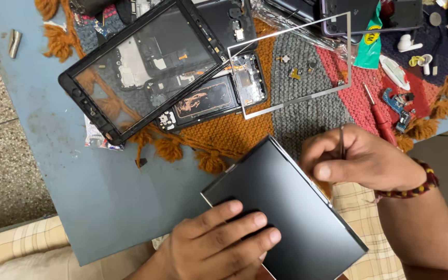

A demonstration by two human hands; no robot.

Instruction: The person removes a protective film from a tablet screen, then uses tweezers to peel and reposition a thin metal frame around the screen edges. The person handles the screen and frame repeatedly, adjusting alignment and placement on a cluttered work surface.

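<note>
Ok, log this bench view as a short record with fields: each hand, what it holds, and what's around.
left hand: fingers flat on dark screen panel, steadying it
right hand: grips thin metal tool at the panel's upper edge
surface: blue table with knitted mat
nearby: black tablet frame, thin silver bezel, red screwdriver, opened phone

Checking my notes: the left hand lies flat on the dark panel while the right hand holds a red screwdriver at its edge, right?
Not quite. In the head view the right hand pinches a thin metal tool, not the red screwdriver, which lies on the mat. The left hand does lie flat on the dark panel.
</note>
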